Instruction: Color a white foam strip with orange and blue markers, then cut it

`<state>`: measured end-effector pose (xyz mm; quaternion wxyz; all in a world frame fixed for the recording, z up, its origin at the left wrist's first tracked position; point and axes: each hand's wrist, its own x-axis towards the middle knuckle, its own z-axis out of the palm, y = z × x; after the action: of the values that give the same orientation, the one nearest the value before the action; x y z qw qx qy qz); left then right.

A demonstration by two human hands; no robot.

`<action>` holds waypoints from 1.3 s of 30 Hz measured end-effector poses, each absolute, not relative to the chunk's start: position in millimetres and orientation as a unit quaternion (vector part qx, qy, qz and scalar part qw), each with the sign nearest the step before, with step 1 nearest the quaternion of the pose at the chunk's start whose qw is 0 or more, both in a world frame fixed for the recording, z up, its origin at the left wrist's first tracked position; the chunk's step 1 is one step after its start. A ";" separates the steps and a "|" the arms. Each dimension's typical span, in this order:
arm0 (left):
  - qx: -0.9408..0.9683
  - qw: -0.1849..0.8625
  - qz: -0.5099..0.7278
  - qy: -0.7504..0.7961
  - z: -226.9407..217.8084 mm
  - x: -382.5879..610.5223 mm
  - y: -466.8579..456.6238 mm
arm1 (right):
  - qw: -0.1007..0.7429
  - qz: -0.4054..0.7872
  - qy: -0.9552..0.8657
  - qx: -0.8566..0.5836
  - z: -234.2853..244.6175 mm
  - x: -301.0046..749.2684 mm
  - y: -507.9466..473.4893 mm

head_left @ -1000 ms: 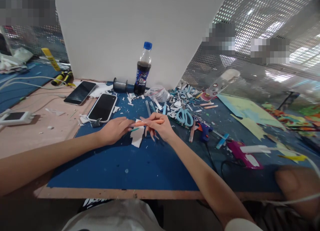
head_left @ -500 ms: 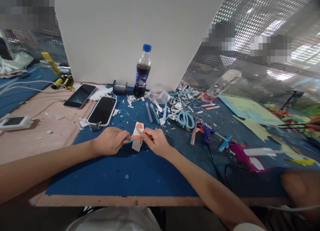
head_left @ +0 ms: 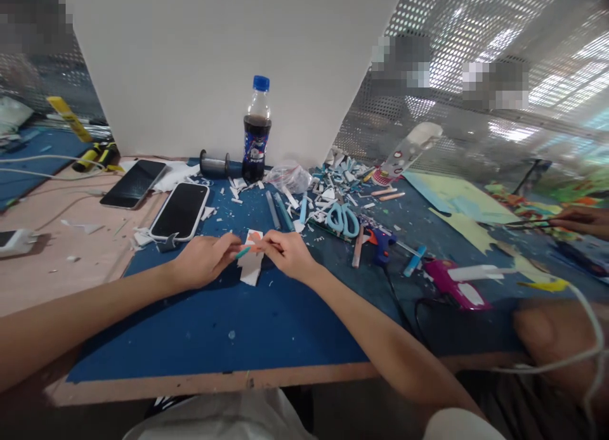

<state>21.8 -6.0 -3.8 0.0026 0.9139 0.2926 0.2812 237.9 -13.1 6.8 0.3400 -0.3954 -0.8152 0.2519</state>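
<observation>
A small orange strip (head_left: 251, 248) spans the gap between my two hands. My left hand (head_left: 202, 261) pinches its left end, and a thin teal piece (head_left: 243, 252) pokes out by those fingertips. On the other end, the fingers of my right hand (head_left: 289, 256) are closed. Just beneath lies a narrow white card (head_left: 250, 274) with an orange patch near its top, partly hidden by the strip and fingers. Light-blue scissors (head_left: 343, 220) rest beyond my right hand, and a white-edged phone (head_left: 179, 212) lies beyond my left.
A cola bottle (head_left: 257, 132) stands before a white board, beside a spool (head_left: 214, 164). Scraps (head_left: 345, 174) pile to its right. A blue glue gun (head_left: 382, 245) and a magenta tool (head_left: 457, 284) lie at right. Another person's hand (head_left: 583, 220) shows at far right.
The view has shifted, so most things sit further left. My hands keep hold of the strip, with my fingers slightly raised over the card. The other person's hand has come further into view.
</observation>
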 end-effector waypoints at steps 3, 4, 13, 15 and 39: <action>0.887 0.012 0.301 0.349 -7.3 19.0 -1.8 | 0.358 0.262 -0.792 -0.419 4.9 238.2 -7.7; 0.878 0.012 0.309 0.365 -8.7 18.2 -0.1 | 0.373 0.258 -0.777 -0.435 4.1 239.0 -6.2; 0.920 0.065 0.212 0.324 -13.7 23.2 11.4 | 0.458 0.225 -0.656 -0.556 -6.3 249.2 6.6; 0.924 0.067 0.194 0.323 -13.6 23.6 11.3 | 0.442 0.235 -0.663 -0.557 -7.5 245.2 3.7; 0.933 0.153 0.138 0.295 2.1 4.4 21.5 | 0.250 -0.046 -0.635 -0.729 2.5 271.4 20.4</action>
<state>4.4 21.5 2.1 0.1529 0.9332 0.2947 0.1377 271.4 20.4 2.5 0.2496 -0.7293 -0.6353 -0.0463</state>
